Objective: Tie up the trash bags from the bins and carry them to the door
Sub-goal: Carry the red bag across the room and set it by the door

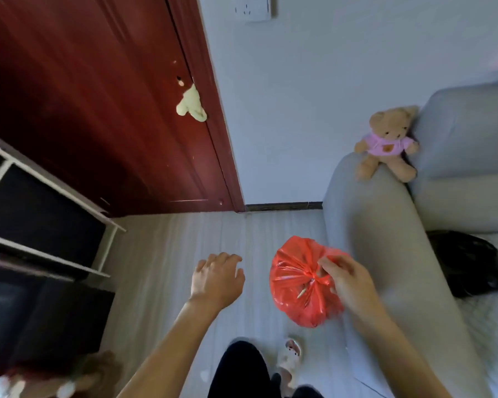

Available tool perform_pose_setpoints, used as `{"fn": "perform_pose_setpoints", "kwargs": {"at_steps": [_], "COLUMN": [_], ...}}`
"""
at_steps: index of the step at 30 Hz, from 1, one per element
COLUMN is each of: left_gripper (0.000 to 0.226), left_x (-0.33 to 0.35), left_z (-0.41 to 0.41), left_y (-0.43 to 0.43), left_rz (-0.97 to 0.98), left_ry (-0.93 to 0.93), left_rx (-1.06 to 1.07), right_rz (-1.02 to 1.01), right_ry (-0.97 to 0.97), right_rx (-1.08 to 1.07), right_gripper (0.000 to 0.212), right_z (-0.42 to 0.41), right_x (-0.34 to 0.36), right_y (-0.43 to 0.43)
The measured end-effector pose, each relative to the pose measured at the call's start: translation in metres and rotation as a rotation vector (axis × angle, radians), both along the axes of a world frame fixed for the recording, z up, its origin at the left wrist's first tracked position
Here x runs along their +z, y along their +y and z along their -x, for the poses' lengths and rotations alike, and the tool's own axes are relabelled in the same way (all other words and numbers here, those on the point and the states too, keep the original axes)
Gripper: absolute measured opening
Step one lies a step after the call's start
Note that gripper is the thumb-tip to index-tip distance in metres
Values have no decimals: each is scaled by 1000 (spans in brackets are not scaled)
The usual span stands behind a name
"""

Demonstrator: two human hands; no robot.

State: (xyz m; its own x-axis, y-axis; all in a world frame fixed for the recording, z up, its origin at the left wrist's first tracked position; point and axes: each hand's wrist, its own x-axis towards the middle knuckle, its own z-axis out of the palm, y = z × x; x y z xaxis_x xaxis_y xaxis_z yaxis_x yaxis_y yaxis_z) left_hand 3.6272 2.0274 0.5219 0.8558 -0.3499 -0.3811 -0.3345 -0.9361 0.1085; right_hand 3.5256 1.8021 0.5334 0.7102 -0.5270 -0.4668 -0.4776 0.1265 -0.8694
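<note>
A tied red trash bag (296,294) hangs above the pale wood floor, its neck gathered into a knot. My right hand (348,280) pinches that knot and carries the bag just left of the sofa arm. My left hand (217,278) floats beside it to the left, palm down, fingers loosely curled and holding nothing. The dark red door (104,110) stands ahead on the left, with a pale plush toy hanging near its edge.
A grey sofa (385,239) fills the right side, a teddy bear (388,142) on its arm and a black bag (469,262) on the seat. A black-and-white shelf unit (41,214) lines the left. My leg and slipper (291,354) are below.
</note>
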Motion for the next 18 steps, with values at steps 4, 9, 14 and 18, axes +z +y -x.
{"fn": "perform_pose_setpoints", "kwargs": {"at_steps": [4, 9, 14, 18], "left_gripper": [43, 43, 43, 43], "left_x": [-20, -64, -119, -175], "left_z": [-78, -184, -273, -324], "left_y": [-29, -68, -121, -160], "left_rz": [-28, -57, -51, -51], "left_ry": [39, 88, 86, 51], "left_rx": [-66, -208, -345, -442], "right_rz": [27, 50, 33, -22], "right_ry": [59, 133, 202, 291], "right_rx": [-39, -82, -122, -137], "right_gripper": [11, 14, 16, 21], "right_z": [-63, -144, -218, -268], "right_x": [-15, -51, -120, -191], "right_y": [-20, -48, -80, -109]}}
